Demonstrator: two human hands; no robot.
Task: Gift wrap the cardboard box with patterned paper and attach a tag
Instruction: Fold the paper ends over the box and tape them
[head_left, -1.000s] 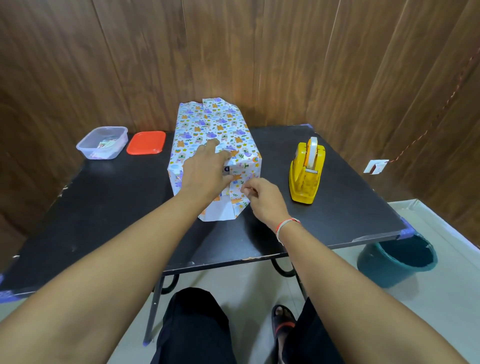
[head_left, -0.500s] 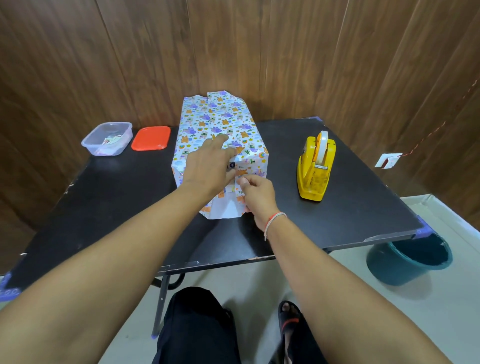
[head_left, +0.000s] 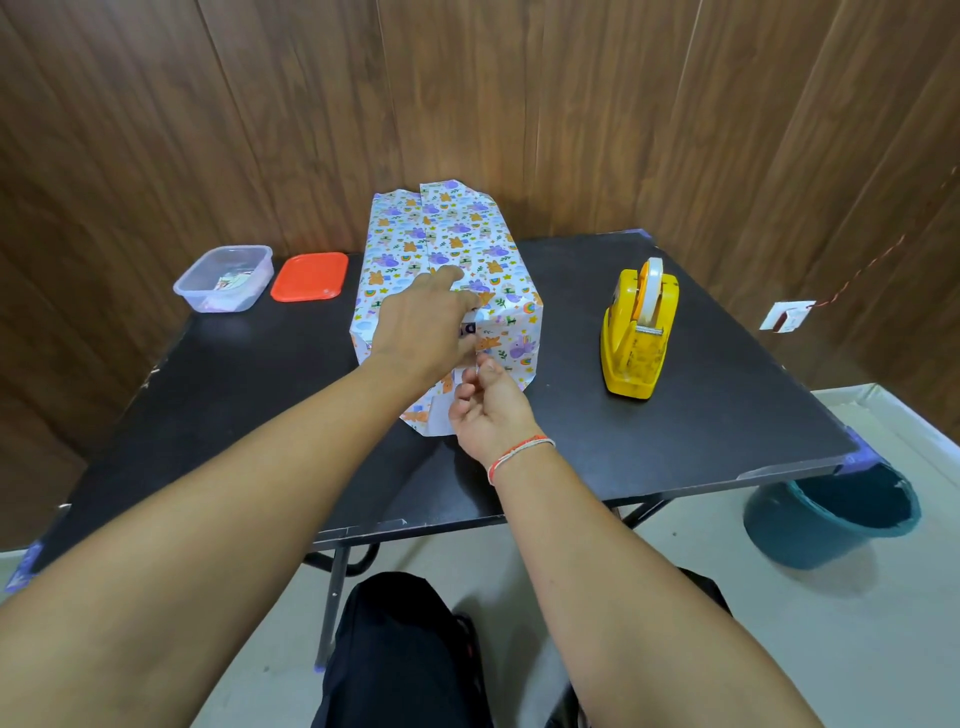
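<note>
Head view looks down on a cardboard box wrapped in white paper printed with small orange and purple animals (head_left: 457, 249), lying lengthwise near the middle of the black surface (head_left: 234, 395). The left hand (head_left: 423, 332) lies flat on its top near the front end, fingers extended, pressing the paper down. The right hand (head_left: 488, 410) sits just below it at the near end flap, thumb and forefinger seemingly pinching the paper's edge, though the contact itself is partly hidden.

The box looks stiff and light; the paper is thin, creases readily and would tear if tugged, and likely slides on the cardboard unless pinned. Best held by pressing on the flat top and taking loose flaps at their folded edges rather than the corners.

A yellow tape dispenser (head_left: 639, 332) stands to the right, well apart. A clear plastic tub (head_left: 223, 278) and an orange-red lid (head_left: 309, 277) sit far left.
</note>
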